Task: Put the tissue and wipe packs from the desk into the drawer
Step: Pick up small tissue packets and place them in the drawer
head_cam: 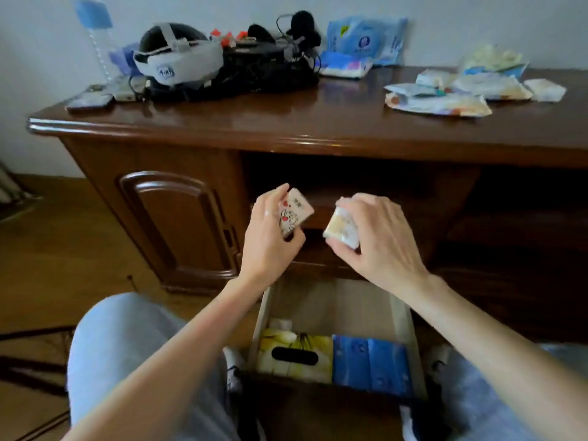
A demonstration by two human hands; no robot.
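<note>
My left hand (270,237) grips a small pink tissue pack (294,214) with red hearts and a cartoon. My right hand (381,243) grips a small yellowish-white tissue pack (340,229). Both hands hover in front of the desk, above the back of the open drawer (405,316). In the drawer lie a yellow tissue box (296,354), a blue tissue pack (372,361) and a small white pack (281,324). Several more packs (445,97) lie on the desk top (286,122) at the right. Large blue wipe packs (362,43) lean at the back.
A white headset (178,63), black cables and gear (270,68), a plastic bottle (95,39) and a phone (90,101) crowd the desk's left half. A cabinet door (178,224) stands left of the drawer. My knees in grey trousers flank the drawer.
</note>
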